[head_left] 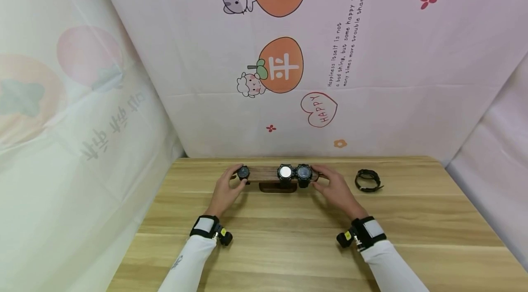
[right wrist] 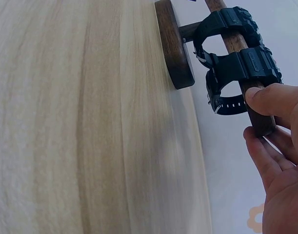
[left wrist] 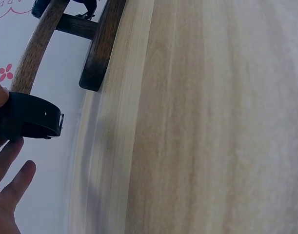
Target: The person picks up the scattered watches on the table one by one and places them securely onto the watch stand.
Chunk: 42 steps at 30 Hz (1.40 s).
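Note:
A dark wooden watch stand (head_left: 264,173) stands near the table's far edge, its bar raised on a post above a base (left wrist: 97,63). My left hand (head_left: 227,192) pinches a black watch (head_left: 243,172) at the bar's left end; its strap loops round the bar. My right hand (head_left: 336,192) grips the bar's bare right end (right wrist: 258,114), thumb on the near side and fingers beyond. Just inward of that thumb hang two black watches side by side, one with a dark dial (head_left: 304,172) and one whose dial (head_left: 285,172) shines white.
Another black watch (head_left: 368,180) lies on the wooden table (head_left: 284,246), right of my right hand. A printed cloth (head_left: 214,118) hangs behind the table, and more white cloth (head_left: 136,145) hangs along the left side.

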Motion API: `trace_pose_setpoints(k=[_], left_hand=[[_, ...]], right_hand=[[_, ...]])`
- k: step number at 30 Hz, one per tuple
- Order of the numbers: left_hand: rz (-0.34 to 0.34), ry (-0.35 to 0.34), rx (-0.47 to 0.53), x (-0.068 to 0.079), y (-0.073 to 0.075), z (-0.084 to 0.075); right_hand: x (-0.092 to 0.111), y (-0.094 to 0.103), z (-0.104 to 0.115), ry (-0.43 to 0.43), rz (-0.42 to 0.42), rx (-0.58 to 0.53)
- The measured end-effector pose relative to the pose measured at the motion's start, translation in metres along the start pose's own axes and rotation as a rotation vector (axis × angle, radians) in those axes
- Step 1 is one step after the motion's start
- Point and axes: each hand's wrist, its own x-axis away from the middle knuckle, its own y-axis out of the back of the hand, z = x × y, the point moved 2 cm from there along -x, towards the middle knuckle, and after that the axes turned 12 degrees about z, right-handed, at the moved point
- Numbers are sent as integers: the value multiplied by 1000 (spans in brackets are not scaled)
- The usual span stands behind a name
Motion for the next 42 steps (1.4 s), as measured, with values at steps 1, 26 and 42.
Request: trace_pose_setpoints(k=[1, 26, 42], left_hand=[[-2, -4, 0, 0, 0, 0], [6, -50, -3, -2, -7, -1], [34, -92, -62, -8, -10, -4]], right_hand=[[0, 0, 0, 0, 1, 0], [-1, -3, -3, 2, -9, -1], [-2, -3, -4, -9, -13, 4]])
